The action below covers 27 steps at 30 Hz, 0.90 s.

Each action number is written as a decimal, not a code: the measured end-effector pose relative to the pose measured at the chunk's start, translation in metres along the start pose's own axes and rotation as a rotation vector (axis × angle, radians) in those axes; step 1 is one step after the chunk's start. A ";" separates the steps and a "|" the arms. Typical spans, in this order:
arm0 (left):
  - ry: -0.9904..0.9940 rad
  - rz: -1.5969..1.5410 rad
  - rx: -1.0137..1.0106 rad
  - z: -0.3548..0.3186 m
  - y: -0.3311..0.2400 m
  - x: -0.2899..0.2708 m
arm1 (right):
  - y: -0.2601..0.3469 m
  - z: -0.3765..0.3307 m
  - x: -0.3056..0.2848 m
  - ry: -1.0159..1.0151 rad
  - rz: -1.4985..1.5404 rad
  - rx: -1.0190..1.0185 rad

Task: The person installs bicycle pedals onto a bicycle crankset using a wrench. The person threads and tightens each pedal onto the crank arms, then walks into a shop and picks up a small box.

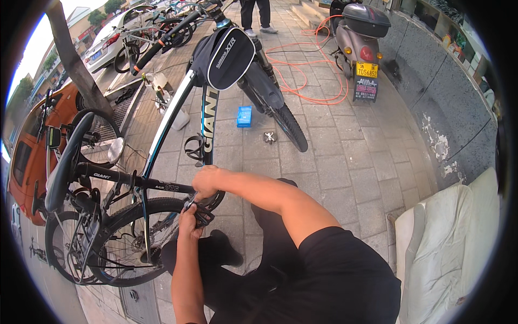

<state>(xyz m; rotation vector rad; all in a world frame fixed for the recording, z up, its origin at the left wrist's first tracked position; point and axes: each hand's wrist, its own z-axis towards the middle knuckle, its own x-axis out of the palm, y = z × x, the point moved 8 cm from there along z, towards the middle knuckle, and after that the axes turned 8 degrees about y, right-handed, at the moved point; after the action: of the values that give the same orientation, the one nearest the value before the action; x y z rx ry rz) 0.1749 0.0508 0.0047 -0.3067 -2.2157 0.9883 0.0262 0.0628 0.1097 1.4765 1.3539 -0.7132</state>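
A black and white mountain bike (209,116) stands on my left, its front wheel (291,127) pointing away from me. Low on the bike, next to the cranks, my left hand (189,222) is closed around a black pedal (204,215), thumb on top. Just above it, my right hand (206,182) forms a fist by the lower end of the frame; what it grips is hidden under the fingers. On the paving beyond the hands lie a small dark part with a silver cross shape (269,137), which looks like a pedal, and a blue box (244,116).
An orange hose (305,81) loops over the paving near a parked scooter (364,51). White padded seating (437,232) is at the right, under a grey wall (421,81). Other bikes (127,51), a tree trunk (78,59) and an orange car (27,146) stand left. Someone's legs (255,16) show at the far end.
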 end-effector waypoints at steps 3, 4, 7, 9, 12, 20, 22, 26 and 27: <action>-0.018 0.082 -0.003 -0.007 0.001 -0.034 | 0.029 0.021 0.007 0.044 0.000 0.013; -0.049 0.061 -0.016 0.003 0.009 -0.049 | 0.027 0.032 0.016 0.032 -0.025 0.023; -0.144 0.066 -0.134 0.010 0.014 -0.063 | 0.027 0.045 0.008 0.089 -0.192 0.044; -0.155 -0.004 -0.137 0.002 0.020 -0.077 | 0.038 0.056 0.024 0.200 -0.313 0.035; -0.057 -0.062 -0.088 -0.014 0.004 -0.082 | 0.049 0.067 0.013 0.308 -0.222 0.020; -0.124 -0.098 -0.078 0.009 -0.001 -0.132 | 0.074 0.118 0.022 0.248 -0.221 -0.089; -0.085 -0.114 -0.074 0.017 -0.012 -0.130 | 0.064 0.128 0.022 0.292 -0.147 -0.080; 0.060 -0.239 -0.128 0.041 -0.032 -0.107 | 0.031 0.137 0.019 0.346 -0.015 -0.115; 0.025 -0.164 -0.126 0.045 -0.035 -0.109 | 0.028 0.138 0.012 0.347 0.003 -0.133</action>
<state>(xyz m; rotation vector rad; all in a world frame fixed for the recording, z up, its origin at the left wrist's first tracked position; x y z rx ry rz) 0.2275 -0.0488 -0.0454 -0.1889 -2.2445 0.7545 0.0808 -0.0569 0.0574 1.5421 1.6256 -0.3652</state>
